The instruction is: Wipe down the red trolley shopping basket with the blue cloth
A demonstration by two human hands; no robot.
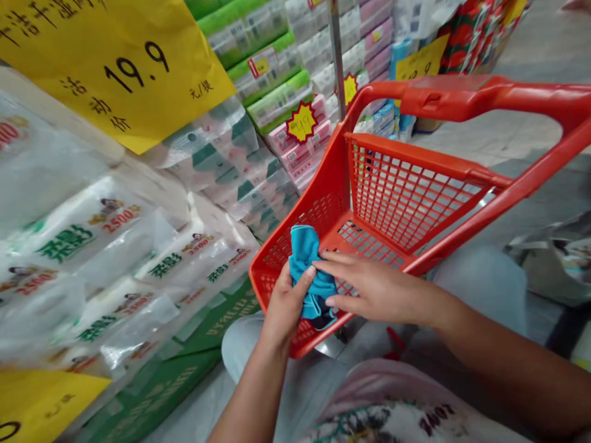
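Blue cloth (305, 264), left hand (289, 304) gripping, right hand (376, 289) flat

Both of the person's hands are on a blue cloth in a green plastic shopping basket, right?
Not quite: the colour of the basket is wrong. The head view shows it orange-red, not green. The rest stands: the left hand and the right hand are both on the blue cloth in the basket.
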